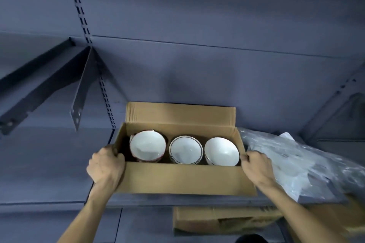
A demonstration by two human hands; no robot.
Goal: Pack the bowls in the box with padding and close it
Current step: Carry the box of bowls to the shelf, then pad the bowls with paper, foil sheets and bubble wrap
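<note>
Head view is showing an open cardboard box (185, 178) sitting on a grey shelf (49, 163) in the lower middle of the frame, with a person gripping it at both ends. The left hand (105, 165) is wrapping the lower left corner, its fingers curled together over the rim and reaching inside. The right hand (255, 166) is clasping the lower right corner likewise, fingers closed over the edge.

Three bowls are sitting upright in a row inside, mouths facing up: the left bowl (147, 147), the middle bowl (185, 150) and the right bowl (221, 151). The middle one seems to be a stack, though that is hard to confirm. The box's long axis is running left to right across the frame, its opening facing upward, the far flap (180, 113) standing up against the back wall and the near flap folding down toward the camera.

By my reading, loading is done, but padding is not yet going in: a bundle of bubble wrap (296, 163) is lying just right of the box, touching the right hand's side. Padding and closing the flaps are remaining.
</note>
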